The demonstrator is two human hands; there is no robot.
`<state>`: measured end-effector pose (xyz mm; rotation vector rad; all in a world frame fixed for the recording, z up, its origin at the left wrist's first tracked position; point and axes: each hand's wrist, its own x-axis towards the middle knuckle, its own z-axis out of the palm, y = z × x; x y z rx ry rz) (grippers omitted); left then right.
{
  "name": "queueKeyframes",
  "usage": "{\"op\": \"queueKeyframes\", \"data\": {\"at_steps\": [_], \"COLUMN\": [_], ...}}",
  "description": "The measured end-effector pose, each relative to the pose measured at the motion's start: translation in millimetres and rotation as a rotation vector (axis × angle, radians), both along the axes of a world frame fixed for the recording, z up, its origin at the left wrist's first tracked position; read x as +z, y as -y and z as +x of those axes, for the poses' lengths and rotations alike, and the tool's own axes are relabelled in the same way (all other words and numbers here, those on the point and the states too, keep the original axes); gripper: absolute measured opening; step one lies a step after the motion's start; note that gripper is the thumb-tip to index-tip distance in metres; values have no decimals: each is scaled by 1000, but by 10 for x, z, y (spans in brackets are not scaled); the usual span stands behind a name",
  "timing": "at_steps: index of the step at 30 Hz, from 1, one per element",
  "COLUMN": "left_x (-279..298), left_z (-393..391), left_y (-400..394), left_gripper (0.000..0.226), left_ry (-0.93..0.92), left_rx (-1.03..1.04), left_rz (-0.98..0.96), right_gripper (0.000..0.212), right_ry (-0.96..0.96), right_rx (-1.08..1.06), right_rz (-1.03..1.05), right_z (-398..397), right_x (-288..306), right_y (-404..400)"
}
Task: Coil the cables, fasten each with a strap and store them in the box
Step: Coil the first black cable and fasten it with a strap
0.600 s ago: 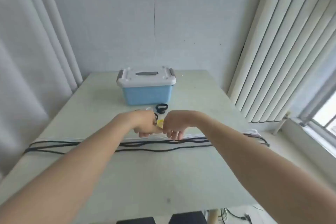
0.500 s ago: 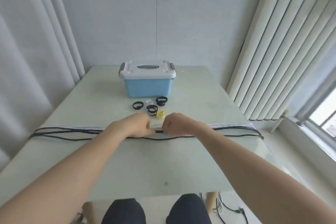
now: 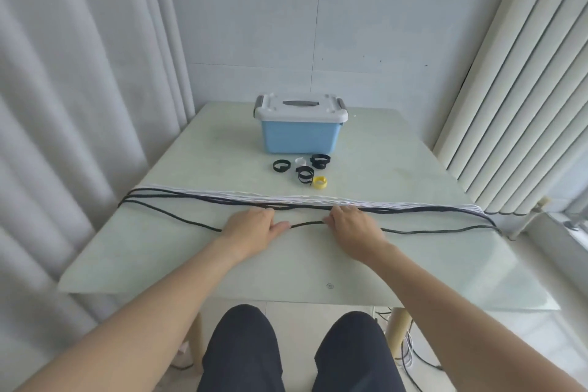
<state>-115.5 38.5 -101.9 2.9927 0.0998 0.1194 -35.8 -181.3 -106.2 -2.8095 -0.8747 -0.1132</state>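
Both hands lie palm-down on one black cable [image 3: 307, 223], the left hand [image 3: 251, 227] and right hand [image 3: 351, 226] a short span apart with fingers bent over it, though whether they pinch it or only press it I cannot tell. Just beyond the knuckles a bundle of black cables [image 3: 178, 200] and white cables [image 3: 286, 198] stretches across the table [image 3: 159, 251], strands too tangled to count. Farther off lie five straps, three black [image 3: 281, 165], one white [image 3: 300, 161], one yellow [image 3: 320, 182], before one closed blue box [image 3: 300, 134].
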Motion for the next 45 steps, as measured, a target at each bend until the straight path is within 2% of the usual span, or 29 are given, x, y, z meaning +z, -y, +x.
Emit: {"op": "queueKeyframes", "data": {"at_steps": [2,4,6,9,12,15,17,21,25,27,29,31,33,36,39,45], "left_x": [84,152,188,208,205,215,222,380,539,556,573,543,510,399,274,171], "left_z": [-96,-173,-307,-562,-924,-1182,-1234,-1187,-1190,-1150,-1072,-957,-881,-784,-775,-729], "left_y": [-130,-272,-488,-990,-1528,-1799,-1846,-1706,-1535,-1426,-1239,-1042,-827,-389,60,753], "left_gripper": [56,58,55,37,32,31,31,42,36,29,44,46,40,35,32,45], "left_ry": [-130,-222,-208,-64,-46,-108,-182,-428,-666,-768,-848,-847,-733,-436,-173,-82], "left_rx": [-26,-57,2,313,596,748,753,719,670,669,660,577,451,224,85,-38], "left_rz": [28,29,148,325,228,124,137,374,516,426,233,90,-30,-241,-419,-647], "right_gripper": [38,42,44,44,44,41,36,32,33,31,30,32,33,36,40,49], "right_ry": [25,10,-16,-10,17,11,-1,9,-10,-39,-55,-65,-52,-14,-7,32], "right_rx": [-18,-59,-116,-170,-175,-197,-206,-201,-172,-144,-116,-125,-162,-229,-286,-546], "right_rz": [-105,-123,-97,-84,-111,-97,-81,-38,61,108,137,175,194,178,145,103], "right_z": [-46,-49,-51,-105,-208,-271,-298,-357,-410,-441,-461,-455,-443,-452,-499,-548], "right_x": [30,49,45,44,54,68,58,9,-18,-10,-2,3,-6,-32,-4,30], "right_y": [7,48,109,210,264,267,259,279,329,365,416,486,556,727,984,1884]}}
